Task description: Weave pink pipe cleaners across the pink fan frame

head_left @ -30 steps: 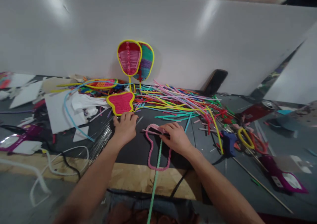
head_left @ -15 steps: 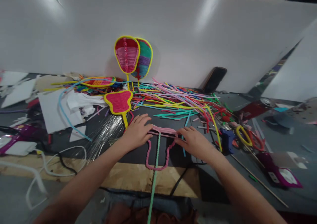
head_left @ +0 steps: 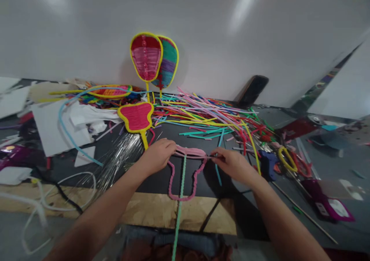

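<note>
A fan-shaped frame [head_left: 170, 181] of twisted pink pipe cleaner lies in front of me, with a mint-green twisted stem [head_left: 179, 219] running down its middle towards my body. Pale pink pipe cleaner rows [head_left: 194, 152] cross its upper part. My left hand [head_left: 159, 156] is closed on the frame's upper left edge, its fingertips covering that corner. Just past the upper right edge, my right hand [head_left: 231, 164] pinches the thin end of a pink pipe cleaner strand between thumb and fingers. A light blue pipe cleaner [head_left: 218, 175] lies beneath the right hand.
A finished pink fan with yellow rim [head_left: 137, 116] lies left of the frame; two more fans [head_left: 146, 57] lean on the white partition. Loose pipe cleaners [head_left: 199, 111] are heaped behind. At right are a phone [head_left: 253, 91], scissors [head_left: 286, 159] and a purple device [head_left: 328, 203]; silvery strands [head_left: 120, 157] lie left.
My right hand has drawn slightly right, off the frame's edge, with the strand end in its pinch. My left fingers have curled in more at the left corner. The view has shifted a little.
</note>
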Available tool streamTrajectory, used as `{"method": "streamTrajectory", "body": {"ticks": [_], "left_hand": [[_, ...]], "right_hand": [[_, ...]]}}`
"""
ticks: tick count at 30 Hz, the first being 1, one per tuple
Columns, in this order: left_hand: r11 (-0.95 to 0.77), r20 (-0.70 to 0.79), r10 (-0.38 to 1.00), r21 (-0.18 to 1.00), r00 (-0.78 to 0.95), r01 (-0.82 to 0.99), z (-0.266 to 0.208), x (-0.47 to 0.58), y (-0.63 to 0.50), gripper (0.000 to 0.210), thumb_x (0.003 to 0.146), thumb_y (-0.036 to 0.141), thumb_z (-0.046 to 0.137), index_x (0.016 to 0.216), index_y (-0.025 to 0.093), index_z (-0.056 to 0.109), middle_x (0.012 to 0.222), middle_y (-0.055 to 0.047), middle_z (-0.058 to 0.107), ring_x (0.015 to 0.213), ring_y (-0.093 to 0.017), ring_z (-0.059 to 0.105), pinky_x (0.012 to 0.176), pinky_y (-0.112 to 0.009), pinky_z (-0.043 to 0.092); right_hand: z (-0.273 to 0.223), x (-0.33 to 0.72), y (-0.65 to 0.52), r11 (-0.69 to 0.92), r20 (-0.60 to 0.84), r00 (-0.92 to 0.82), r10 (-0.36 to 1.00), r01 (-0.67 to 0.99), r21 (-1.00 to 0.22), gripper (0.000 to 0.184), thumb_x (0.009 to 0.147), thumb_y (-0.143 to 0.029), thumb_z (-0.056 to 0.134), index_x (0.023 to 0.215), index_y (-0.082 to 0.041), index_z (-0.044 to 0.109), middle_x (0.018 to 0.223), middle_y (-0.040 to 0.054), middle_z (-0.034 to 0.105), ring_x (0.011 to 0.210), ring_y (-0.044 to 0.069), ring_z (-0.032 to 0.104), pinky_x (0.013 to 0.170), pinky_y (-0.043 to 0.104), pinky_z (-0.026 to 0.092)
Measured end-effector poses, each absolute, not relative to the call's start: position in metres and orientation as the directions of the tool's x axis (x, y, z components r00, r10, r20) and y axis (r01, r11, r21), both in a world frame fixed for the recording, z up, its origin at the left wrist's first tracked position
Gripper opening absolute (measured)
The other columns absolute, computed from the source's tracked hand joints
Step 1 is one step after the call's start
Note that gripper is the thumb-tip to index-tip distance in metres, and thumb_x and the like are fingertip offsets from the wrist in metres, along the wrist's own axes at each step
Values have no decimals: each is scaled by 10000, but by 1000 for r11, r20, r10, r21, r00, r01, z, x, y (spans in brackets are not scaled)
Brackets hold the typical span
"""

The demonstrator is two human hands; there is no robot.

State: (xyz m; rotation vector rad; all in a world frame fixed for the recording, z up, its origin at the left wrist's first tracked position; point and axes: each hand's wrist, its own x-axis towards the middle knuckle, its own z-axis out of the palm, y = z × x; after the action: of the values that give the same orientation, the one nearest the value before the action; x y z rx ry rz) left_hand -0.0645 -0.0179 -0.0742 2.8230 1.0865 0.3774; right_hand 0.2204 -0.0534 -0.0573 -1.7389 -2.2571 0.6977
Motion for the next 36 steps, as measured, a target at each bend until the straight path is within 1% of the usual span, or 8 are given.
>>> {"method": "streamTrajectory", "body": {"ticks": [6,11,17,20,23,27,31,36], "left_hand": [[-653,169,755,287,633,701,-77,-67,-13,172,886,142,403,924,163,570,947,-74,655,923,-199,593,833,-328,464],[-637,156,767,296,622,712,-79,-69,-12,169,903,182,414,940,174,579,959,-66,664,934,-196,603,832,-318,452],[-642,139,761,299,633,706,-79,-70,-12,186,913,197,405,967,173,581,1004,-71,663,958,-192,599,844,-313,444],[-637,128,764,309,633,706,-78,-70,-12,188,912,197,406,972,171,582,994,-74,664,950,-195,601,835,-315,443],[-632,113,767,304,632,713,-78,-71,-11,185,910,198,403,965,172,578,960,-75,662,924,-201,603,807,-318,442],[-614,103,781,303,616,729,-79,-71,-10,184,911,202,389,961,178,564,925,-68,657,911,-200,603,790,-310,433],[-598,73,789,319,610,735,-79,-73,-9,182,916,209,382,973,180,552,924,-59,652,897,-197,602,767,-300,433],[-641,155,766,267,624,720,-75,-78,-6,206,925,237,378,919,179,576,929,-63,632,916,-193,572,807,-301,415]], "right_hand": [[-57,248,-44,-128,-220,-278,935,315,-940,246,737,-380,659,885,-188,619,750,10,611,636,116,548,558,224,414],[-60,239,-48,-261,-199,-387,900,-115,-958,445,618,-294,797,1026,-265,622,948,17,602,827,131,566,712,250,457],[-68,224,-47,-257,-84,-510,856,-279,-925,727,576,-417,798,1238,-305,520,1181,74,510,974,200,546,767,320,485],[-73,222,-46,-183,-60,-476,877,-218,-959,657,655,-486,725,1243,-297,502,1202,82,511,960,197,567,768,329,498],[-78,214,-44,-22,-52,-427,903,75,-997,448,806,-419,607,1215,-267,505,1094,75,590,847,164,600,730,320,509],[-80,195,-36,413,184,-467,865,454,-789,221,890,-322,513,1060,-226,614,972,78,650,858,180,600,754,330,497],[-81,180,-24,658,370,-553,747,532,-533,135,883,-244,540,948,-227,658,899,65,671,869,185,598,814,358,469],[-91,176,-19,692,383,-580,719,546,-473,91,867,-182,557,901,-206,638,839,59,670,803,187,593,772,364,464]]}}
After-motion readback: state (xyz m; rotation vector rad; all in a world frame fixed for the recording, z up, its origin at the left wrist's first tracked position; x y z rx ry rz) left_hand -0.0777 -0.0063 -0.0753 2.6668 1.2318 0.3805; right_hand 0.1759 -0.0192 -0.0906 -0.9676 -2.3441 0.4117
